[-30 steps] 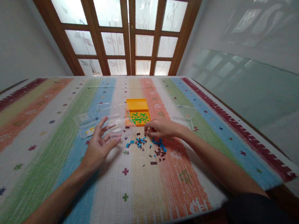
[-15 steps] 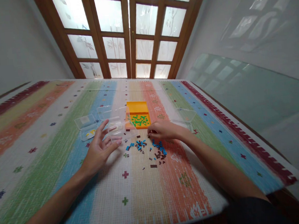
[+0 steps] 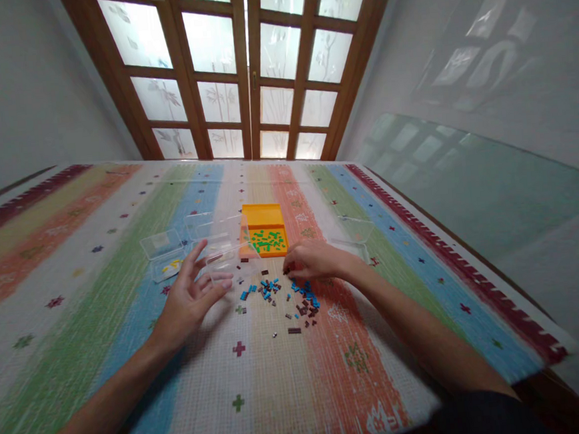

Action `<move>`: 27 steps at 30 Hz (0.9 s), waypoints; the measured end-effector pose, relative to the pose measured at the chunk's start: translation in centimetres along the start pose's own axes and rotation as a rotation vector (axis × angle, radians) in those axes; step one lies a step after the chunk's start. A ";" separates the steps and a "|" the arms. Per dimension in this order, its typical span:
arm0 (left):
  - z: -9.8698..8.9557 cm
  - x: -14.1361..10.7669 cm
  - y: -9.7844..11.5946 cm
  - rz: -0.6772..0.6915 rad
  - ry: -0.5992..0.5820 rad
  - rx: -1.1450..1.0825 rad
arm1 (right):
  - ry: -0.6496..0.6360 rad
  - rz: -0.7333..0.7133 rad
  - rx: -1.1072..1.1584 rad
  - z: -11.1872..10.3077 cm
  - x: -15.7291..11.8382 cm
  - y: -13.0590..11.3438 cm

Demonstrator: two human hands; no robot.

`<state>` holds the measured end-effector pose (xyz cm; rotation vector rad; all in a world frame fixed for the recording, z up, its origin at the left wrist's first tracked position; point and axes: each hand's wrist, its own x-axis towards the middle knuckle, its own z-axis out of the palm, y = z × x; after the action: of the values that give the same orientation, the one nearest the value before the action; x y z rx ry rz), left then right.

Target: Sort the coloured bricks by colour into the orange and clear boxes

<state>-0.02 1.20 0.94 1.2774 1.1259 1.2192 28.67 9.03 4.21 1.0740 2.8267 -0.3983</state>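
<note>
Scattered blue bricks [image 3: 269, 288] and brown bricks [image 3: 306, 307] lie on the striped cloth between my hands. My right hand [image 3: 309, 259] is just above the pile, its fingertips pinched together over a small dark piece. Left of the pile, my left hand [image 3: 191, 298] has its fingers apart and holds nothing, beside a clear plastic box [image 3: 230, 265]. Behind the bricks, an open orange case [image 3: 262, 214] has green pieces [image 3: 268, 240] in its near half.
A clear box [image 3: 161, 270] with yellow pieces stands at the left. Another clear open box [image 3: 355, 233] is partly behind my right hand. The striped cloth [image 3: 204, 411] covers the table, with wooden glazed doors [image 3: 248, 66] beyond.
The view has tilted slightly, so the table sits a little lower in it. Both hands keep nearly the same places and poses over the cloth.
</note>
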 end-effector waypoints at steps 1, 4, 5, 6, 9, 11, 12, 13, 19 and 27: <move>0.0 0.0 0.0 -0.002 0.000 -0.002 | 0.001 -0.002 -0.011 0.1 0.1 0.0; 0.0 0.0 0.0 0.000 0.001 -0.008 | 0.013 0.002 -0.038 0.4 0.3 -0.3; 0.1 0.0 0.0 -0.002 0.001 -0.009 | 0.016 0.005 -0.042 0.4 0.3 -0.4; 0.1 -0.1 0.0 -0.006 -0.001 -0.009 | 0.016 0.011 -0.044 0.4 0.3 -0.5; 0.1 -0.1 0.1 -0.019 -0.004 -0.013 | 0.013 0.031 -0.052 0.3 0.3 -0.8; 0.2 -0.1 0.1 -0.021 -0.005 -0.016 | 0.010 0.033 -0.056 0.2 0.2 -1.0; 0.2 -0.1 0.0 -0.022 -0.005 -0.019 | 0.009 0.029 -0.059 0.2 0.2 -1.1; 0.2 -0.1 0.0 -0.022 -0.006 -0.022 | 0.009 0.026 -0.063 0.2 0.2 -1.2; 0.2 -0.1 -0.1 -0.017 -0.015 -0.028 | 0.033 0.050 -0.083 0.8 0.6 -1.5; 0.6 -0.2 -0.3 -0.019 -0.038 -0.012 | 0.308 -0.102 0.101 -0.6 -0.4 -1.2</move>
<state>0.54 0.96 0.62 1.2731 1.1001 1.1813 28.20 8.13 5.11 1.0978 3.1740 -0.4213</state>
